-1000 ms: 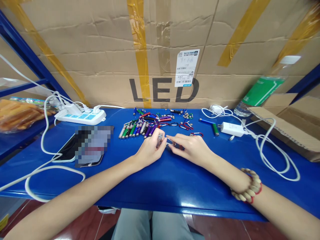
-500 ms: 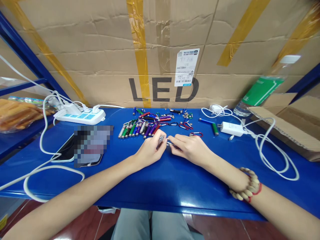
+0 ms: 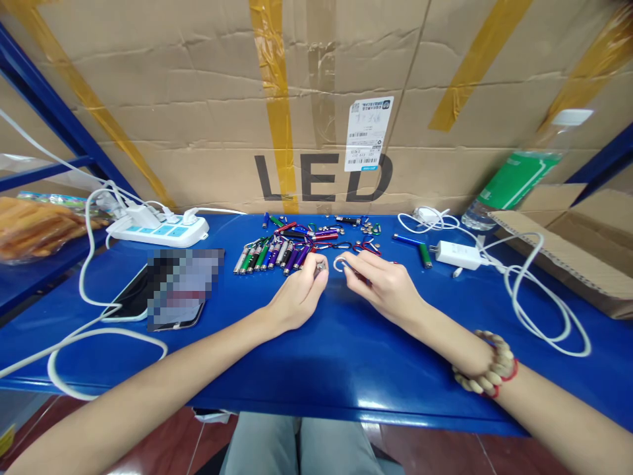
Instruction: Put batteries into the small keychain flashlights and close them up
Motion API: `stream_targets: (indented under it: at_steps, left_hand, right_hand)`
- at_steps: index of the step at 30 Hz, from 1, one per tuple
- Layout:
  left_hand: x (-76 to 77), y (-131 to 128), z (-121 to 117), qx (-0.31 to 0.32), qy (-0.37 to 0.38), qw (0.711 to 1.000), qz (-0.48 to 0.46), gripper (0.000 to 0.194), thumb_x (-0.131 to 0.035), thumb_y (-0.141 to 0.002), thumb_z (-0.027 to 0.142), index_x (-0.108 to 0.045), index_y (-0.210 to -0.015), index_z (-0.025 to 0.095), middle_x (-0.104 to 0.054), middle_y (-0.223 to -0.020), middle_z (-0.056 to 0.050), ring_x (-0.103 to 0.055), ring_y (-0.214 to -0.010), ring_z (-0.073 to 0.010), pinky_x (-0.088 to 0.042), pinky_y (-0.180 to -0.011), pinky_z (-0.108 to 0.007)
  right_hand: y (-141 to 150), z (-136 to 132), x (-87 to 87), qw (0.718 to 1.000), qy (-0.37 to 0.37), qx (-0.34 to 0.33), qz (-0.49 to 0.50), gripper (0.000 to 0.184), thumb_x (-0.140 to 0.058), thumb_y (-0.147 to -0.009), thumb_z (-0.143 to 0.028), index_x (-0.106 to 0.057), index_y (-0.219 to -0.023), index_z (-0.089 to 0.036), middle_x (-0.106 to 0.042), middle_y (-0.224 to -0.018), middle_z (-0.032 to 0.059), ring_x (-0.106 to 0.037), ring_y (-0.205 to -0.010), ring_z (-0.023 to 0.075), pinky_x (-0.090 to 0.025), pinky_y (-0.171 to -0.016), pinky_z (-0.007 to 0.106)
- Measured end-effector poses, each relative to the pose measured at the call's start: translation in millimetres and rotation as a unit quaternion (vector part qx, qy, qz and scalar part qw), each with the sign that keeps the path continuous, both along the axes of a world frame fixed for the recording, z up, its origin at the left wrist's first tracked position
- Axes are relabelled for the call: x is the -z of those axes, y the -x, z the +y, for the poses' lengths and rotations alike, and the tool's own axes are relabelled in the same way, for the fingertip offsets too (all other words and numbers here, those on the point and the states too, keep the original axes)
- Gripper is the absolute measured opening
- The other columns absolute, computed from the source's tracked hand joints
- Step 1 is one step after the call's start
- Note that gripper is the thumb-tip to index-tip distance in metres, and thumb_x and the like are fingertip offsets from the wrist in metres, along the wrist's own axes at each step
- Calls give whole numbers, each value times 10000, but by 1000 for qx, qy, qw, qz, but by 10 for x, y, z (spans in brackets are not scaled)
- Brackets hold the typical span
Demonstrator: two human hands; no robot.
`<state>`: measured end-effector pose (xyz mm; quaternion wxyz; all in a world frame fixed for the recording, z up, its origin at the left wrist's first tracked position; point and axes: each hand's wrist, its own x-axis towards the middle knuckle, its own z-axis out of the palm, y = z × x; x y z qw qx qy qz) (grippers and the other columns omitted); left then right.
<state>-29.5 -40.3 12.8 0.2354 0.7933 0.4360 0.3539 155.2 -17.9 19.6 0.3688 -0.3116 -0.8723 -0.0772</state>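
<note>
My left hand is closed around what looks like a small silver penlight; only its metal end shows past the thumb and forefinger. Between the fingertips of my right hand is a silver carabiner, its curved end pointing left. A short gap separates the two hands and what they hold. Just beyond my left hand lies a row of small penlights in silver, green, black, blue and purple. Behind my right hand are red carabiners, partly covered by the fingers.
At left are a white power strip, loose cables and phones. A blue penlight, a green one, a white charger and coiled cable lie right. A bottle and an open cardboard box stand beyond.
My hands have drawn apart a little. The right hand has moved slightly up, and the carabiner's curved end now shows clear of the left hand.
</note>
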Motion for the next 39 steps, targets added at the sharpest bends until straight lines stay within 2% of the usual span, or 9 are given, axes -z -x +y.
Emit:
stream_targets:
  at_steps: [4,9,19,24,30,34,39]
  left_hand:
    - [-12,-19,16,22,-12,999,46,140,-288,-924,279,-401,-901,200,-521,-753,0,-528,-665,-141,-397,-633,-247]
    - [-21,-34,9,33,-7,995,91,152,-311,-921,285,-402,-841,194,-533,-725,-1,-527,-624,-142,-382,-587,-236]
    - [-21,-47,8,23,-18,996,84,145,-333,-921,279,-438,-888,184,-569,-776,-11,-551,-665,-141,-386,-606,-217]
    - [-14,-38,5,9,-5,998,64,167,-328,-922,296,-446,-878,186,-527,-656,21,-521,-565,-126,-360,-550,-210]
    - [-7,-38,6,-19,4,998,55,184,-347,-916,292,-462,-1010,183,-516,-630,34,-533,-564,-127,-381,-574,-218]
    - [23,-38,33,-63,-16,996,61,227,-402,-898,307,-448,-1090,195,-504,-624,44,-528,-560,-124,-370,-556,-214]
    - [92,-30,73,-90,-23,995,41,268,-483,-845,256,-409,-1098,206,-512,-686,43,-527,-594,-112,-388,-568,-207]
  right_hand:
    - [16,-11,0,1000,-13,0,13,274,-400,-917,-244,-598,-1079,-148,-628,-802,41,-580,-649,104,-430,-535,189]
    - [27,0,6,999,-11,-27,16,271,-402,-917,-229,-583,-1079,-110,-625,-827,63,-593,-690,122,-460,-565,203]
    - [34,4,19,999,20,-38,3,291,-363,-929,-248,-560,-1103,-123,-615,-848,77,-600,-729,143,-500,-633,233]
    - [35,11,23,998,39,-43,1,298,-364,-929,-254,-547,-1126,-126,-612,-871,82,-601,-768,152,-502,-659,244]
    - [19,28,16,998,52,-35,-5,308,-364,-925,-253,-548,-1143,-135,-617,-857,79,-595,-747,150,-487,-621,238]
    - [-10,56,28,994,102,-34,-11,312,-402,-913,-268,-549,-1168,-162,-626,-876,68,-600,-743,145,-462,-584,221]
    - [-19,86,47,984,173,19,-45,324,-435,-898,-276,-562,-1184,-194,-645,-910,52,-613,-756,155,-475,-635,246]
